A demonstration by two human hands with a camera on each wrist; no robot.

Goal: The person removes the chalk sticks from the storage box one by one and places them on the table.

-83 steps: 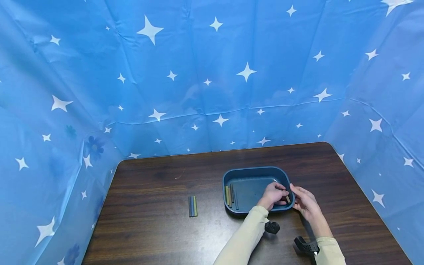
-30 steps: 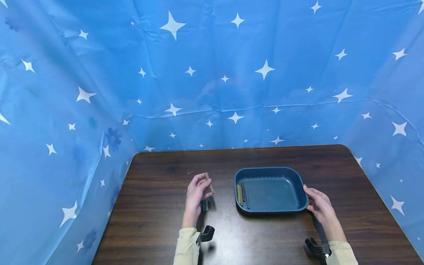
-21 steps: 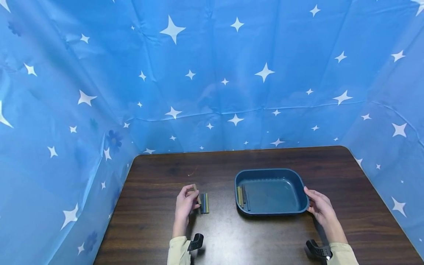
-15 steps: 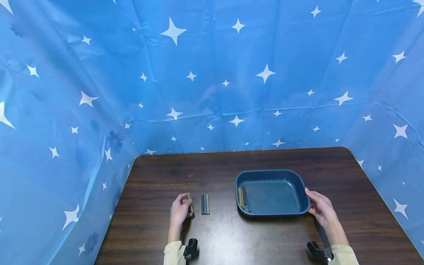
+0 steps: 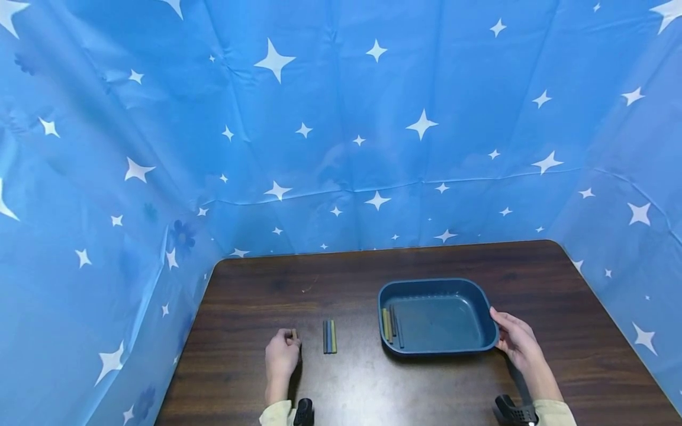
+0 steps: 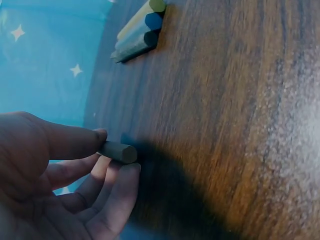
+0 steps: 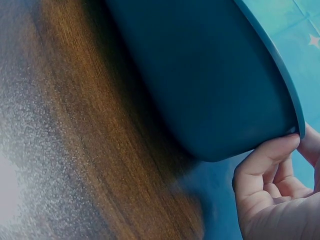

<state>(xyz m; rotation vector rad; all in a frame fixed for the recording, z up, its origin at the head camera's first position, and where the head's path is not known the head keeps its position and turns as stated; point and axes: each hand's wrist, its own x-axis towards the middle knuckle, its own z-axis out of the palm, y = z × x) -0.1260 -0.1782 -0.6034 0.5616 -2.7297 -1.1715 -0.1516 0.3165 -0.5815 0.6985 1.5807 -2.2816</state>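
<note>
My left hand (image 5: 282, 357) pinches a brown, crayon-like six-sided stick (image 6: 120, 151) between thumb and fingers, close over the tabletop. In the head view only its tip shows; the rest is hidden behind the hand. To the right of this hand, three similar sticks (image 5: 330, 337) lie side by side: dark, blue and yellow. My right hand (image 5: 522, 349) grips the right end of a dark blue tray (image 5: 437, 322), thumb and fingers at its rim. Several sticks (image 5: 390, 325), yellow, brown and dark, lie together along the tray's left wall.
The brown wood-grain table (image 5: 256, 284) has rounded far corners. Around its back and sides hangs a blue sheet (image 5: 346, 160) with white stars. Black bands (image 5: 515, 410) are worn on both wrists.
My left hand has taken a brown stick out of the tray's right end and carried it left, past the row of three, down toward the table. My right hand stays at the tray's end.
</note>
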